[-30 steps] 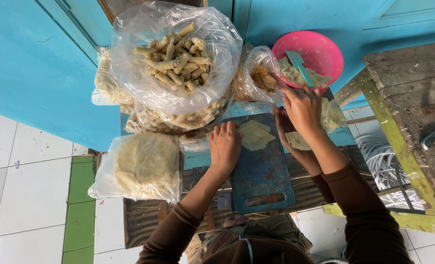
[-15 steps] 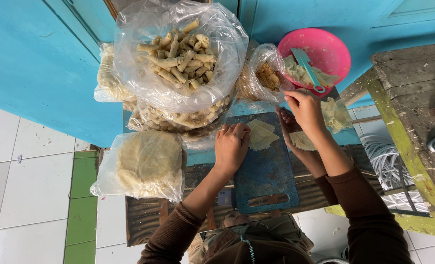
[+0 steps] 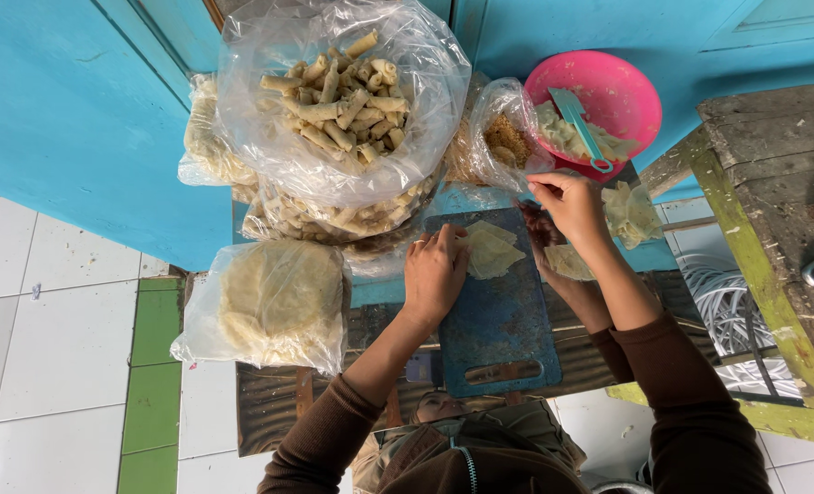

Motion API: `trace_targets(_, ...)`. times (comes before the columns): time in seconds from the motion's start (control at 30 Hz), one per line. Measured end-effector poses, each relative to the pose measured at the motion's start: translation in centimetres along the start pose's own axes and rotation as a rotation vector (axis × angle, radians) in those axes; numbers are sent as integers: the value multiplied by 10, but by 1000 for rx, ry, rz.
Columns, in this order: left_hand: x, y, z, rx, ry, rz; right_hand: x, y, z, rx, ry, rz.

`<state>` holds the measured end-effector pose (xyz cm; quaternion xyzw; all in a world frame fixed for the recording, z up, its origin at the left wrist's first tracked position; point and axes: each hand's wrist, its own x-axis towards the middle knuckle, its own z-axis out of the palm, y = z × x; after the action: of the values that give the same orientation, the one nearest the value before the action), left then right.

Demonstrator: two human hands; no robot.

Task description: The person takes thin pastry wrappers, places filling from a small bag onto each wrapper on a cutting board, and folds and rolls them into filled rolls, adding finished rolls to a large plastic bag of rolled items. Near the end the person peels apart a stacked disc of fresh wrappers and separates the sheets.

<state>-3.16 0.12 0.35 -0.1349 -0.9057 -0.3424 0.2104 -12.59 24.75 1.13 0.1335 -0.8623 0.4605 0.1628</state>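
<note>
Wrapper sheet [image 3: 492,249] sits on the blue cutting board [image 3: 498,320], pinned flat under the left hand [image 3: 434,272]. Right hand [image 3: 567,203] has pulled back from the pink bowl [image 3: 622,91] since a second ago, fingertips pinched on what looks like filling. So looks like filling's headed for the sheet. Bag of finished rolls [image 3: 338,101] behind.
</note>
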Motion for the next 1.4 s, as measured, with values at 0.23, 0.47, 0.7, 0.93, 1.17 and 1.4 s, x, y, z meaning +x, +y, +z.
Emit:
trace_targets(0.23,1,0,1,3,-46,-27,7,1,5,236,-8,85)
trace_targets(0.47,-2,-7,12,-65,-50,-66,3,0,-8,446,0,187)
trace_targets(0.7,0,-20,19,-206,-115,-101,-55,-11,-23,428,-85,182)
trace_targets(0.93,-2,-22,26,-233,-99,-111,-117,-35,-13,159,-171,97)
trace_targets(1.17,3,-24,27,-245,-97,-114,-128,-64,-23,-336,-86,-451)
trace_targets(1.4,3,-23,29,-208,-114,-126,-109,-74,-29,-327,15,-535)
